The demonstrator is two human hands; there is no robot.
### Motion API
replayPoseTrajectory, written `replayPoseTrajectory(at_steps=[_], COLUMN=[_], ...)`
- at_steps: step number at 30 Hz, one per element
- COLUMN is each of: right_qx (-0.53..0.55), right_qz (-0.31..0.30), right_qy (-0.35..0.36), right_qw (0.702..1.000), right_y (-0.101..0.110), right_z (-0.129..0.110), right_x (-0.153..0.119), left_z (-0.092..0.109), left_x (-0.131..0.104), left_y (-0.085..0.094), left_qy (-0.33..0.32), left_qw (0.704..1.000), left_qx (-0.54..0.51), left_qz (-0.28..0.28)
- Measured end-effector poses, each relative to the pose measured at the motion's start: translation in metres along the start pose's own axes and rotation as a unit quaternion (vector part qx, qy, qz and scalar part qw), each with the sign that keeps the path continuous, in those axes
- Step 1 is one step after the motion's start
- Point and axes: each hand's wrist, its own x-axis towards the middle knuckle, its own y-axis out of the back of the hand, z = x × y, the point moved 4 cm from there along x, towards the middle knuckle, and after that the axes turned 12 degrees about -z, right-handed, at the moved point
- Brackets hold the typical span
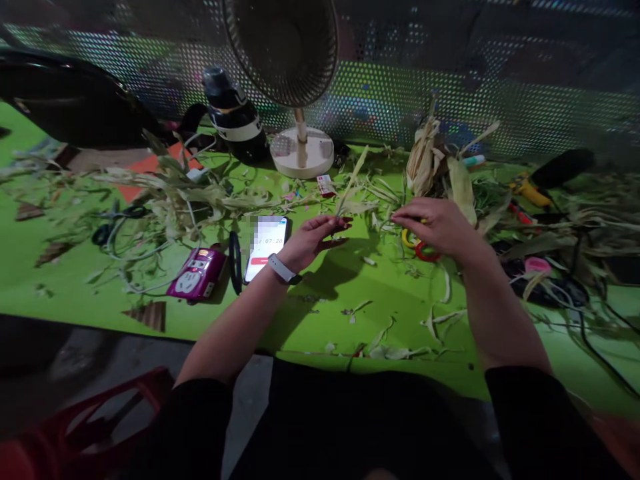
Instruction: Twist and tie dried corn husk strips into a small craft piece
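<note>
Two hands, one left hand (315, 237) and one right hand (437, 223); one strip (354, 177) in the left. One watch (283, 269), one phone (263, 253), one fan (283, 47), one bottle (239, 123), one socket block (197, 273). Two rings: one yellow ring (406, 239), one red ring (425, 253). One small packet (326, 186), one yellow tool (533, 192), one bench (320, 327). Husk scraps (195, 193) overlap, too many to count.

- Husk strip (355, 176): pale yellow-green, narrow, tapering, pinched in the left hand (315, 237), tilted up and rightward.
- Thin strands (387, 192): pale, splayed loosely just beyond the right hand (436, 228).
</note>
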Motion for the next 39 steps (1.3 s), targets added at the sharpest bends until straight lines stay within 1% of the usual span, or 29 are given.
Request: replayPoseTrajectory(at_steps=[3,5,7,12,14,16,20,25,32,39], right_qx=[0.019,0.037,0.045,0.047,0.048,0.044,0.039,0.041,0.03,0.034], right_qz=[-0.01,-0.015,-0.019,-0.007,-0.004,-0.004,-0.009,-0.001,-0.002,-0.008], right_qy=[0.023,0.036,0.047,0.064,0.065,0.058,0.045,0.041,0.034,0.016], right_qw=[0.999,0.999,0.998,0.997,0.997,0.997,0.998,0.998,0.999,0.999], right_y=[-0.005,-0.009,-0.014,-0.026,-0.029,-0.03,-0.03,-0.03,-0.032,-0.032], right_z=[-0.012,-0.018,-0.022,-0.026,-0.026,-0.025,-0.024,-0.025,-0.023,-0.022], right_x=[0.004,0.007,0.01,0.013,0.014,0.015,0.015,0.015,0.015,0.015], left_z=[0.013,0.016,0.014,-0.005,-0.01,-0.013,-0.015,-0.018,-0.016,-0.013], left_x=[-0.006,-0.009,-0.009,-0.005,-0.003,-0.003,-0.003,-0.003,-0.004,-0.005], left_y=[-0.007,-0.011,-0.014,-0.018,-0.02,-0.02,-0.018,-0.017,-0.022,-0.026], left_qy=[-0.032,-0.039,-0.013,0.094,0.118,0.128,0.123,0.118,0.092,0.093], left_qw=[0.999,0.998,0.999,0.992,0.988,0.987,0.99,0.99,0.989,0.987], left_qx=[0.033,0.03,0.008,-0.057,-0.068,-0.068,-0.043,-0.011,-0.02,0.011], left_qz=[-0.027,-0.039,-0.049,-0.066,-0.068,-0.063,-0.052,-0.078,-0.115,-0.127])
